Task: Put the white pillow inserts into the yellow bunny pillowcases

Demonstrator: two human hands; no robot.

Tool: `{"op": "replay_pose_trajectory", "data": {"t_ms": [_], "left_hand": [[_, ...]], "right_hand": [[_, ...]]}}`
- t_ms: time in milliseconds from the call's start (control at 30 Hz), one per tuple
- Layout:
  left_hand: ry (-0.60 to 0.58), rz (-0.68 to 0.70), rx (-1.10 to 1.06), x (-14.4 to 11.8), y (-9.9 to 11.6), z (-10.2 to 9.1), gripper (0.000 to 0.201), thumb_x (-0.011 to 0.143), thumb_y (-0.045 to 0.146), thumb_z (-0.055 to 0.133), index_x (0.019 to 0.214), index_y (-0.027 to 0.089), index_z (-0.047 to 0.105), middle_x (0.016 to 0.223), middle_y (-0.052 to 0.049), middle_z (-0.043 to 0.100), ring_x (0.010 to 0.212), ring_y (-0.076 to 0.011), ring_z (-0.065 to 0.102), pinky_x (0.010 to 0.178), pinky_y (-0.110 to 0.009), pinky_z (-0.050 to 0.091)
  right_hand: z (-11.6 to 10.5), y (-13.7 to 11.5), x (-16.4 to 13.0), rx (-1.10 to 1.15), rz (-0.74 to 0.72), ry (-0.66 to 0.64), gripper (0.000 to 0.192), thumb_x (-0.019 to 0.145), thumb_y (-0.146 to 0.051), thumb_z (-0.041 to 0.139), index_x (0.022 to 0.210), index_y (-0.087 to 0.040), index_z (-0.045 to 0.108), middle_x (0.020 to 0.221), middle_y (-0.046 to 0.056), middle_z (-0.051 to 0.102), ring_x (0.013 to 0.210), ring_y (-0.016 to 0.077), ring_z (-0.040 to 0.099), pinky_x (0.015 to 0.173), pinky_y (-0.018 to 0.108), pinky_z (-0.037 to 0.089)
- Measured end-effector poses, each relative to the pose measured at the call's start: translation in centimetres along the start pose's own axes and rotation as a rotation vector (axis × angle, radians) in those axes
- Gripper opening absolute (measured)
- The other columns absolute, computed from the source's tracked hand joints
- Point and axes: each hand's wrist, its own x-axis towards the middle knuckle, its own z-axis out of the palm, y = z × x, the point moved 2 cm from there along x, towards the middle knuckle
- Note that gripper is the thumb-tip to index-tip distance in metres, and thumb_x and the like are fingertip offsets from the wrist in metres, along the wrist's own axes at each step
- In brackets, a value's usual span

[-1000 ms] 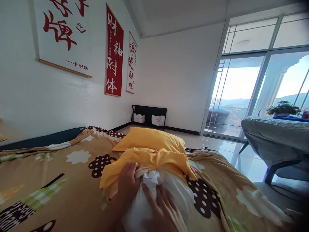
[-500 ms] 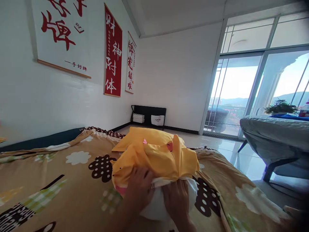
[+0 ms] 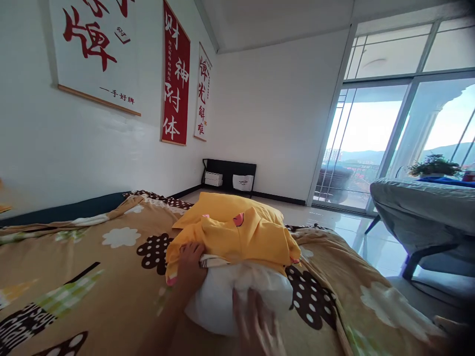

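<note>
At the mouth of the yellow pillowcase (image 3: 237,237), the left hand (image 3: 191,264) has its grip pinched on the cloth edge, fingers curled over the hem where the yellow fabric meets the white pillow (image 3: 237,296). The right hand (image 3: 254,321) lies lower, blurred, its fingers spread flat against the near end of the white pillow; it presses rather than clasps. The pillow is partly inside the pillowcase: its far part is covered by the bunched yellow cloth, its near rounded end bare and white. Small pink patches show on the pillowcase. Both lie on the bed, on a tan bedsheet (image 3: 92,277) printed with white flowers, brown dotted shapes and green checks. Just behind the pillowcase rests a second yellow pillow (image 3: 222,207), touching it. Along the left wall (image 3: 55,148) hang three scrolls with red and white Chinese characters (image 3: 176,74). At the far wall stands a low black shelf (image 3: 228,175) with white boxes. To the right, well apart from the bed, a grey-covered piece of furniture (image 3: 423,212) stands before tall glass doors (image 3: 371,143).
</note>
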Motion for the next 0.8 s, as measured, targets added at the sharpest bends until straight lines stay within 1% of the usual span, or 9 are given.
{"op": "replay_pose_trajectory", "data": {"t_ms": [100,233,333,400,533,600,667,733,800], "left_hand": [[0.180,0.026,-0.044,0.5,0.8,-1.9,0.025,0.069,0.006,0.049,0.091,0.017,0.053,0.081,-0.006,0.056,0.079,-0.0219,0.052,0.071,-0.033,0.043],[0.344,0.257,-0.034,0.7,4.3,-4.4,0.018,0.082,0.009,0.053,0.098,0.017,0.051,0.083,-0.006,0.056,0.079,-0.0198,0.050,0.075,-0.032,0.041],[0.234,0.392,-0.028,0.6,6.9,-5.3,0.019,0.083,0.006,0.051,0.098,0.017,0.052,0.081,-0.004,0.058,0.076,-0.0185,0.050,0.074,-0.032,0.038],[0.117,0.398,0.002,0.7,7.8,-5.4,0.027,0.080,0.007,0.051,0.104,0.017,0.054,0.090,-0.006,0.060,0.082,-0.0208,0.051,0.078,-0.034,0.037],[0.006,0.260,0.091,1.0,6.6,-4.9,0.043,0.074,0.008,0.049,0.115,0.019,0.056,0.112,-0.010,0.058,0.102,-0.0268,0.050,0.089,-0.042,0.034],[0.023,0.149,0.184,1.2,4.9,-4.3,0.040,0.077,0.009,0.048,0.114,0.021,0.058,0.115,-0.011,0.057,0.102,-0.0280,0.049,0.088,-0.043,0.035],[0.041,0.015,0.244,1.4,2.8,-3.8,0.033,0.080,0.013,0.049,0.111,0.019,0.059,0.112,-0.012,0.057,0.100,-0.0291,0.050,0.085,-0.043,0.037],[0.038,-0.113,0.252,1.5,0.7,-3.4,0.026,0.080,0.014,0.049,0.104,0.016,0.060,0.105,-0.012,0.058,0.097,-0.0291,0.050,0.083,-0.042,0.039],[0.031,-0.207,0.232,1.6,-0.8,-3.4,0.020,0.079,0.012,0.047,0.096,0.016,0.058,0.096,-0.011,0.059,0.094,-0.0280,0.051,0.082,-0.041,0.040]], "right_hand": [[1.7,-1.9,3.2,0.111,-0.017,-0.014,0.094,0.076,-0.019,0.061,0.153,-0.016,0.009,0.140,0.024,0.046,0.127,0.0413,0.046,0.097,0.060,0.039],[2.5,-3.1,4.9,0.301,-0.187,0.038,0.089,0.074,-0.023,0.061,0.152,-0.018,0.018,0.148,0.016,0.038,0.136,0.0327,0.036,0.107,0.048,0.033],[1.7,-3.8,4.6,0.429,-0.307,0.149,0.072,0.079,-0.017,0.052,0.148,-0.020,0.031,0.140,0.009,0.052,0.134,0.0236,0.040,0.108,0.037,0.034],[0.5,-4.1,4.8,0.503,-0.379,0.195,0.066,0.080,-0.013,0.049,0.144,-0.021,0.037,0.133,0.007,0.058,0.132,0.0198,0.043,0.108,0.033,0.035],[-2.1,-3.5,6.1,0.702,-0.469,-0.064,0.062,0.075,-0.008,0.049,0.135,-0.025,0.049,0.133,0.004,0.058,0.131,0.0169,0.043,0.110,0.033,0.034],[-3.2,-2.2,6.8,0.919,-0.419,-0.136,0.051,0.073,-0.008,0.048,0.118,-0.025,0.062,0.126,0.004,0.064,0.124,0.0168,0.052,0.110,0.035,0.033],[-3.7,-0.1,7.4,1.185,-0.260,-0.132,0.035,0.073,-0.009,0.044,0.093,-0.022,0.071,0.101,0.004,0.073,0.101,0.0156,0.066,0.101,0.033,0.043],[-3.0,2.3,7.9,1.378,0.004,-0.150,0.027,0.074,-0.014,0.041,0.074,-0.019,0.068,0.073,0.003,0.072,0.069,0.0135,0.068,0.075,0.025,0.053],[-1.6,4.3,8.1,1.388,0.253,-0.244,0.025,0.076,-0.021,0.042,0.068,-0.017,0.065,0.059,0.003,0.066,0.051,0.0135,0.062,0.053,0.023,0.049]]}}
